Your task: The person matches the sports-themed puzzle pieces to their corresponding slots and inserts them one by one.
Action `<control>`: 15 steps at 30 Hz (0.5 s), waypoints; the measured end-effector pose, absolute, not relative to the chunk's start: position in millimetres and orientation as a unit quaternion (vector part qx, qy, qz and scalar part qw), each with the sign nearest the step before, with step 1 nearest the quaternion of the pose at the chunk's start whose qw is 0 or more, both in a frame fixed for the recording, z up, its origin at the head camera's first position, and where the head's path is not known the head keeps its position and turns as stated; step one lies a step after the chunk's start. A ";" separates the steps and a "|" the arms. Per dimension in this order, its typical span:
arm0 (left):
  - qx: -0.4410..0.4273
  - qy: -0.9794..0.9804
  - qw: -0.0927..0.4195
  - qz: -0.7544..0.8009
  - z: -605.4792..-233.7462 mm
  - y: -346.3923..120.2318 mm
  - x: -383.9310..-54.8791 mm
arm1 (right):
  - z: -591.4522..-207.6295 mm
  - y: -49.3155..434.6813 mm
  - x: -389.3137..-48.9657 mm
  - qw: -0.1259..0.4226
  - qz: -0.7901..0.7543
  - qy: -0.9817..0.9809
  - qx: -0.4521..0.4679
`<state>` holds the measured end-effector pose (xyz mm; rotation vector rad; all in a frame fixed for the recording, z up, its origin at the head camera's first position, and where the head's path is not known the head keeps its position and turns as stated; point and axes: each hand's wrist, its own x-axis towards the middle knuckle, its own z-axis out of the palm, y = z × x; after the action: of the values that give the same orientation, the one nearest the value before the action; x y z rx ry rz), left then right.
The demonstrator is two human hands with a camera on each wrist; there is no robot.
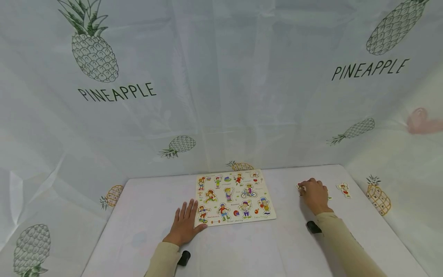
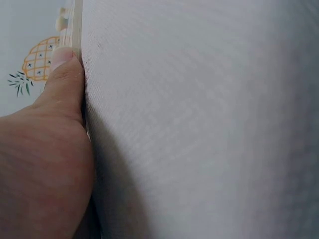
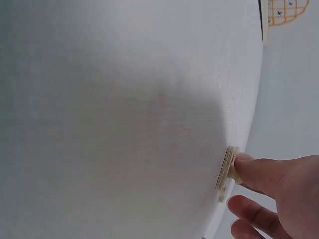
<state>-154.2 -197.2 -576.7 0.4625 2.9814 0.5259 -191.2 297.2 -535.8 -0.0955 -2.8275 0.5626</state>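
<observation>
A wooden puzzle board with pictures of children at sports lies toward the back of the white table. My left hand rests flat at its left edge, fingers spread. In the left wrist view the thumb touches the board's edge. Off to the right, my right hand pinches a wooden puzzle piece by its small knob, thumb on the near side. That piece stays low at the tabletop and is mostly covered by the fingers in the head view.
To the right of my right hand lies a loose puzzle piece with a child's figure. Another piece peeks out from behind that hand. Behind the table hangs a pale cloth printed with pineapples.
</observation>
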 end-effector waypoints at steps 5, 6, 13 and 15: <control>0.147 0.974 0.046 0.168 -577.0 -197.0 -154.4 | -537.0 296.0 -191.2 0.135 0.189 -0.972 -0.020; 0.146 0.974 0.048 0.168 -575.5 -196.6 -153.6 | -537.5 295.8 -191.0 0.138 0.188 -0.972 -0.018; 0.150 0.968 0.064 0.191 -564.1 -195.2 -150.0 | -539.5 297.2 -191.6 0.141 0.189 -0.972 -0.020; 0.150 0.969 0.060 0.186 -568.1 -195.9 -150.8 | -540.4 298.0 -192.5 0.143 0.188 -0.971 -0.021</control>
<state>-150.8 -195.9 -568.1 0.4552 2.9336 0.5633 -192.5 298.0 -540.4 -0.0602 -2.8025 0.5432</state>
